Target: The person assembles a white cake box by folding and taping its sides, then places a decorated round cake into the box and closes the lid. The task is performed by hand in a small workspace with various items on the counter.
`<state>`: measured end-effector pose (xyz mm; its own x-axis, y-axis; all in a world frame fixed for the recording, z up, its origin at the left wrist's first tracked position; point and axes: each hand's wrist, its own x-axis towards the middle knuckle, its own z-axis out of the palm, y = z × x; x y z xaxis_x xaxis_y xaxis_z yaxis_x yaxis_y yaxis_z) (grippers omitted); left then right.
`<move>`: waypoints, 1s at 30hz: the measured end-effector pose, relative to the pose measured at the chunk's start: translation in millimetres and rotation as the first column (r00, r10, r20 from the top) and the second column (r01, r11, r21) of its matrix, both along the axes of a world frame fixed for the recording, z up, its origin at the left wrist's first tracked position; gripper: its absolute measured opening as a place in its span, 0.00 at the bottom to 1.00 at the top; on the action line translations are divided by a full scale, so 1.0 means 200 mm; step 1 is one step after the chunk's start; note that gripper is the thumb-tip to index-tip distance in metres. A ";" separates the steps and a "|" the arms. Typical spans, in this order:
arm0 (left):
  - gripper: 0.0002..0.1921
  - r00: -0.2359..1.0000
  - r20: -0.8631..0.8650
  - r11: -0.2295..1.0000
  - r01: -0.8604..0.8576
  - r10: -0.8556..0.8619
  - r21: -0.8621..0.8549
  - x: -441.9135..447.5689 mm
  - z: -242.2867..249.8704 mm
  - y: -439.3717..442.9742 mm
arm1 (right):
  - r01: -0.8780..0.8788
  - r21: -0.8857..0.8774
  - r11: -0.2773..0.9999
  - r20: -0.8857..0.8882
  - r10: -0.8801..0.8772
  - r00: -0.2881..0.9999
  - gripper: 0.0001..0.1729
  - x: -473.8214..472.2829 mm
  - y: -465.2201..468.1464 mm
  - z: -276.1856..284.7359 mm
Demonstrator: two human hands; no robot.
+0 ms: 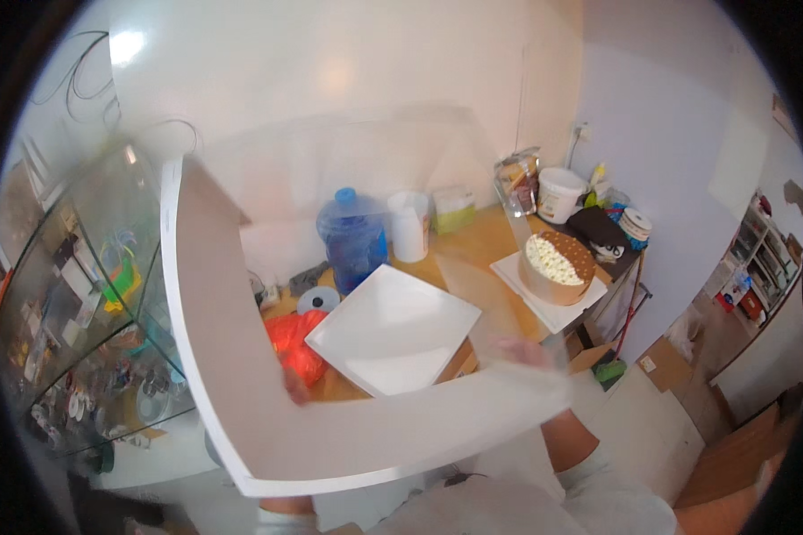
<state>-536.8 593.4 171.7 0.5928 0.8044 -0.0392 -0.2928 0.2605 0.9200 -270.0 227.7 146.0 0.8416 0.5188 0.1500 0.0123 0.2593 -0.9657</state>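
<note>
A large folded white cardboard box wall (348,435) with clear plastic panels is raised in front of me. My left hand (296,386) grips its lower left part, its fingertips showing inside and the rest hidden behind the card. At the right end, my right hand (527,352) holds the same piece; it is blurred and partly seen through the plastic. Beyond the wall, a white square board (395,328) rests on a wooden table (458,251). To the right, a round brown cake (557,267) with cream-coloured piping sits on a white cake board (542,315).
Behind the board are a blue water jug (353,244) and a white tub (409,227). An orange-red plastic bag (301,351) lies left of the board. A white bucket (559,195) stands behind the cake. A glass display case (100,294) fills the left side.
</note>
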 end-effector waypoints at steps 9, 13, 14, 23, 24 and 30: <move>0.18 0.933 -0.301 0.621 0.356 -0.196 0.699 0.39 1.55 0.23 | 0.123 0.298 0.947 0.424 -0.247 0.871 0.34 0.23 -0.22 1.38; 0.16 0.832 -0.523 0.290 0.554 -0.183 0.780 0.50 1.93 -0.10 | -0.181 -0.112 0.977 0.459 0.213 0.862 0.33 0.35 -0.17 1.53; 0.16 0.799 -0.573 0.218 0.601 -0.180 0.769 0.55 1.95 -0.22 | -0.184 -0.250 0.951 0.377 0.271 0.886 0.33 0.34 -0.15 1.49; 0.21 0.665 -0.744 -0.228 0.736 0.064 0.638 0.76 2.03 -0.78 | -0.151 -0.333 0.931 0.409 0.287 0.866 0.22 0.25 -0.16 1.07; 0.21 0.686 -0.726 -0.273 0.709 0.054 0.650 0.80 2.03 -0.82 | -0.119 -0.282 0.952 0.400 0.230 0.887 0.21 0.24 -0.18 1.04; 0.21 0.755 -0.633 -0.453 0.630 0.168 0.631 0.92 2.14 -1.11 | 0.114 0.121 0.986 0.289 -0.145 0.946 0.22 0.32 -0.27 0.93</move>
